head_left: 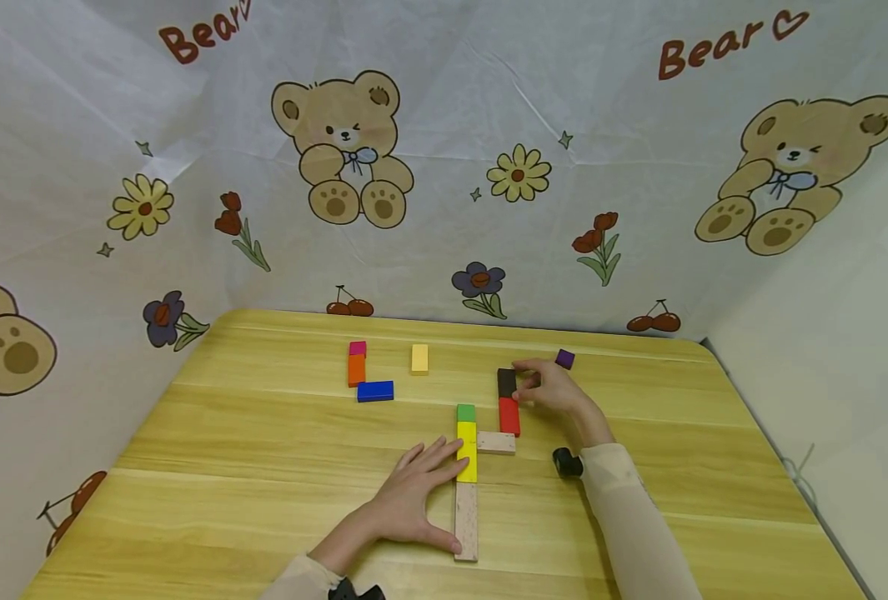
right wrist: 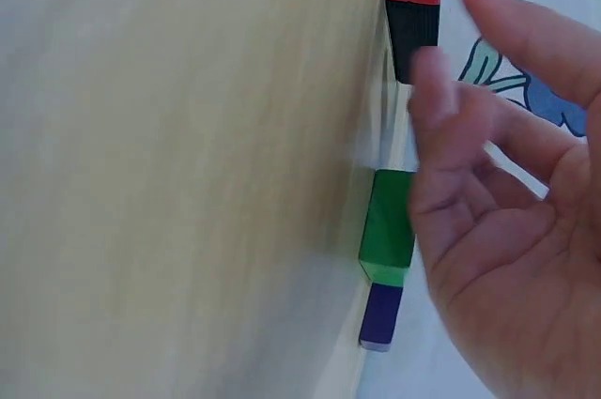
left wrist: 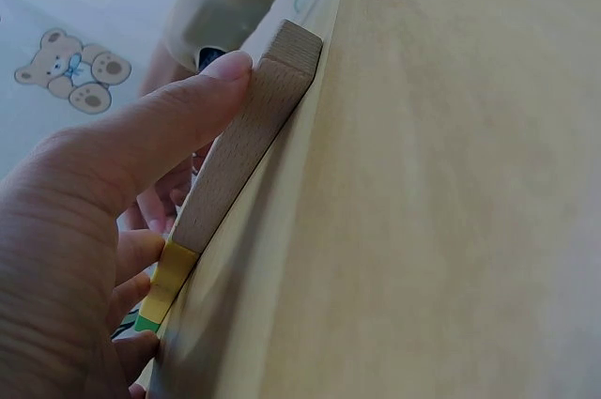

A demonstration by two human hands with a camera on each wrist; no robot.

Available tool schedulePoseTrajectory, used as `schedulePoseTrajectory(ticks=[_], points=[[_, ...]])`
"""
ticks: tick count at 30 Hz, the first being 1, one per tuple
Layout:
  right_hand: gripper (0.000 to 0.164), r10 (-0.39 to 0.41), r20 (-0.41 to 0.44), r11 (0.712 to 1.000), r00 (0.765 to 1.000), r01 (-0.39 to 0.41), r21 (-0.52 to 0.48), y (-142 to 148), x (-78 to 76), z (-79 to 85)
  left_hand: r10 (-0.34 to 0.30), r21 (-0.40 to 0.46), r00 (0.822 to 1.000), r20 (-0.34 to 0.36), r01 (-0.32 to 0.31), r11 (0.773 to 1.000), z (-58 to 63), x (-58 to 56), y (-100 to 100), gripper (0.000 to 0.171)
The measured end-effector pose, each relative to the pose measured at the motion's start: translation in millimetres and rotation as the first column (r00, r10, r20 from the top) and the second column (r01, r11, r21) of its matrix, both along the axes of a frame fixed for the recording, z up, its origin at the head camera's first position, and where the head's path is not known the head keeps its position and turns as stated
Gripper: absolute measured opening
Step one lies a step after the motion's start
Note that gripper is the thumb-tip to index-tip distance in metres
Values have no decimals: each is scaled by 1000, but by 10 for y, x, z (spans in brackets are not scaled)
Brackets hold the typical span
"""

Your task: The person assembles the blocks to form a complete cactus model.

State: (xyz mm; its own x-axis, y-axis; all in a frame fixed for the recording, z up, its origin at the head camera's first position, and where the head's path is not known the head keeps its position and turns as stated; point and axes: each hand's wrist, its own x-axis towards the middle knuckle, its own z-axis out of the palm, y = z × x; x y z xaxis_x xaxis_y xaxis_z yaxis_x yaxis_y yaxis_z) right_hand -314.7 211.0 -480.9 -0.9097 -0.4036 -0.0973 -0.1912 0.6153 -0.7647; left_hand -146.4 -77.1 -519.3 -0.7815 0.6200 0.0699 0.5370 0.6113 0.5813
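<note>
My left hand (head_left: 409, 497) lies spread beside an upright row of blocks. Its thumb touches the long plain wooden block (head_left: 467, 525), and its fingertips rest on the yellow block (head_left: 468, 454). A small green block (head_left: 466, 412) tops that row. From the yellow block's right side sticks out a short wooden block (head_left: 497, 442). My right hand (head_left: 552, 387) is at the right side of the black block (head_left: 507, 382), which adjoins the red block (head_left: 509, 417). Its fingers are loosely bent with nothing between them; whether they touch the black block I cannot tell.
Beyond my right hand are a purple block (head_left: 565, 358) and a larger green block (right wrist: 387, 221), which the hand hides in the head view. Pink (head_left: 358, 348), orange (head_left: 357, 371), blue (head_left: 375, 391) and pale yellow (head_left: 419, 360) blocks lie back left. A bear-printed cloth hangs behind the table.
</note>
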Motion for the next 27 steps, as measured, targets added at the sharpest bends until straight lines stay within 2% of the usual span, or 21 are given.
schedulePoseTrajectory(ticks=[3,7,10,12,15,19,27], points=[[59,-43,-67,999,997,42,-28,12,87,50,-2,3,1000,6,2,1000,1,5,5,107],[56,-124,-163,982,979,98,-159,21,264,95,-10,1,1000,-9,10,1000,10,10,6,107],[53,-150,-198,962,969,97,-257,15,424,81,-14,-5,999,-35,14,1000,20,12,4,106],[53,-142,-214,955,966,77,-288,0,538,61,-13,-7,999,-43,13,1000,23,11,0,106],[54,-122,-238,962,964,56,-268,-10,694,-4,-7,-4,1000,-26,7,1000,23,9,-1,107],[56,-81,-288,986,954,34,-164,-13,851,-126,1,-3,1000,6,-1,1000,25,6,-1,107],[59,-54,-333,996,941,27,-83,-25,989,-315,3,-9,1000,9,-2,1000,18,3,2,107]])
